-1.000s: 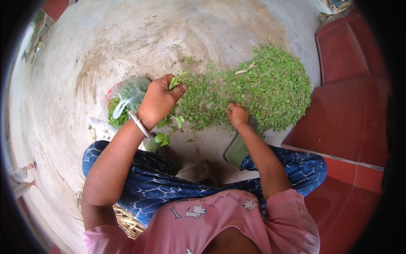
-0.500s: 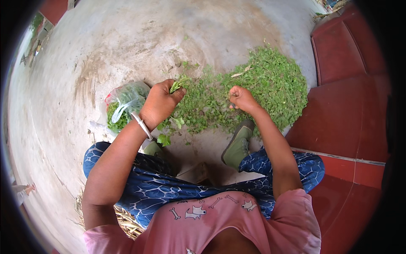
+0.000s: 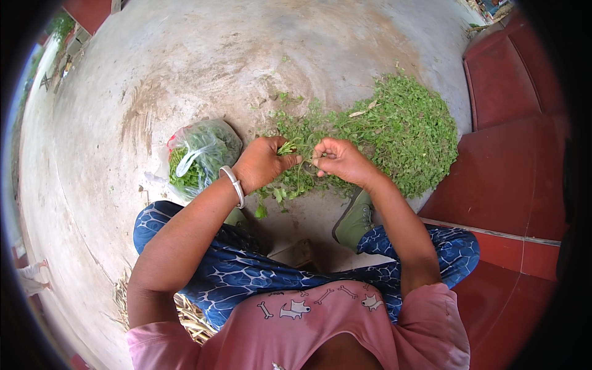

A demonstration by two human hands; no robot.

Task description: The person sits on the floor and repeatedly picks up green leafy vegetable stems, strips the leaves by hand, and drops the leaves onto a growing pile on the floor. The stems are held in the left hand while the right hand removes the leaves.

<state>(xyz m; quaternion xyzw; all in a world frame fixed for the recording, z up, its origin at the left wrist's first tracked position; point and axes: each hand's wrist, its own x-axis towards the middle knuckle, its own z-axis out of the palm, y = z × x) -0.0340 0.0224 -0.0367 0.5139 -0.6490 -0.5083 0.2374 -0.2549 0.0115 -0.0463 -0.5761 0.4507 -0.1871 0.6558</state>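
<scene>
My left hand (image 3: 265, 163) is closed round a small bunch of leafy green stems (image 3: 287, 148); some leaves (image 3: 271, 200) hang out below the fist. Close to it on the right, my right hand (image 3: 343, 161) has its thumb and forefinger pinched together at a thin stem beside the bunch. A wide heap of loose greens (image 3: 407, 129) spreads over the ground under and beyond both hands. Left of my left wrist stands a clear plastic bag (image 3: 213, 148) filled with greens, its pale handle loop folded over the front.
Dark red tiled steps (image 3: 493, 179) run along the right side. My green shoes (image 3: 356, 222) rest on the concrete floor (image 3: 216, 61) at the near edge of the heap. Dry straw-like material (image 3: 194, 317) lies by my left leg.
My right hand has moved left and my left hand slightly right and down, so they now nearly meet at the bunch. The right fingers have come to a stem there.
</scene>
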